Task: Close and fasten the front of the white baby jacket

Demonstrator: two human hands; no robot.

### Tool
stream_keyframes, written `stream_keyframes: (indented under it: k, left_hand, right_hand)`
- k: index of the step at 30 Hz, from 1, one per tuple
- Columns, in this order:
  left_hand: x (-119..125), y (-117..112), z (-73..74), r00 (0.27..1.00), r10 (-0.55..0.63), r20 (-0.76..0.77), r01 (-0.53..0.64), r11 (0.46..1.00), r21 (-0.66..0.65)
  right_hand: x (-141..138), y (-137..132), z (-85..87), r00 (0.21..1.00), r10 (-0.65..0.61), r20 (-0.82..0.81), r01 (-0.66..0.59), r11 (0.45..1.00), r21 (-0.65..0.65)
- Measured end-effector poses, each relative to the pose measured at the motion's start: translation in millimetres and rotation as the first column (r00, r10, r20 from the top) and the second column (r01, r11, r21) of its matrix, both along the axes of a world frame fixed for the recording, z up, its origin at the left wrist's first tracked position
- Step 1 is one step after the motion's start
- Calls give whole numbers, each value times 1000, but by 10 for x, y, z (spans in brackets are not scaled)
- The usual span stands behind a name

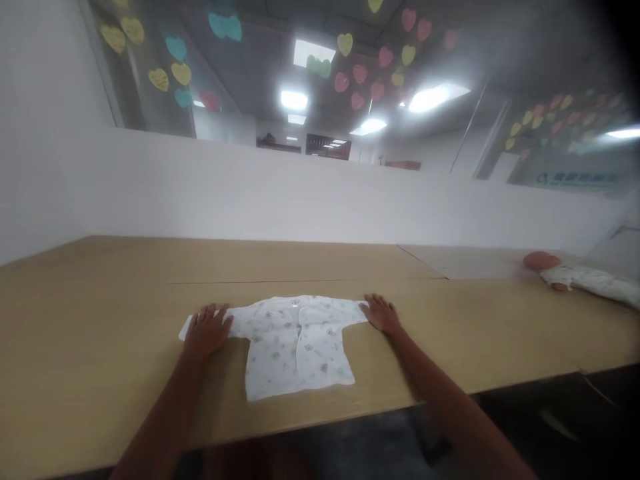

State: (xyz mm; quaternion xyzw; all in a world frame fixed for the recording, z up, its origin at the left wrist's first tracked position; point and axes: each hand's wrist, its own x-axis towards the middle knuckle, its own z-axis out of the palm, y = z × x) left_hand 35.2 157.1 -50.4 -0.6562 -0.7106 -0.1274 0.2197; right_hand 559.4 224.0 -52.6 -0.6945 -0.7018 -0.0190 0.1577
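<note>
A small white baby shirt [295,347] with a pale green print lies flat and spread out on the wooden table [100,333], its sleeves stretched to the sides. My left hand [207,330] rests open on the left sleeve, fingers apart. My right hand [381,315] lies open at the tip of the right sleeve, touching the cloth and the tabletop. Neither hand grips the fabric. The left sleeve's end shows past my left hand, and part of that sleeve is hidden beneath it.
At the far right of the table lies a baby doll [580,275] dressed in a similar printed garment. A seam crosses the tabletop, which meets a white wall at the back. Glass panels with paper hearts [385,57] stand above the wall.
</note>
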Motion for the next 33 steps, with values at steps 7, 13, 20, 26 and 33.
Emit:
stream_keyframes:
  k: [7, 13, 20, 26, 33]
  left_hand:
    - [87, -9, 178, 942, -172, 289, 95, 960, 264]
    - [877, 47, 455, 742, -545, 390, 493, 838, 235]
    - [1490, 407, 266, 807, -452, 380, 506, 861, -50]
    - [1374, 401, 206, 800, -468, 375, 536, 839, -94]
    - [1437, 437, 248, 710, -516, 479, 589, 808, -3]
  right_hand:
    - [-158, -92, 35, 998, -6, -62, 21, 968, 252]
    - [-1105, 22, 460, 828, 485, -282, -316, 819, 478]
    - [-1909, 92, 171, 637, 671, -378, -542, 739, 399]
    - [-1792, 12, 126, 609, 692, -389, -581, 722, 376]
    - [-1794, 8, 222, 573, 733, -366, -558, 676, 482]
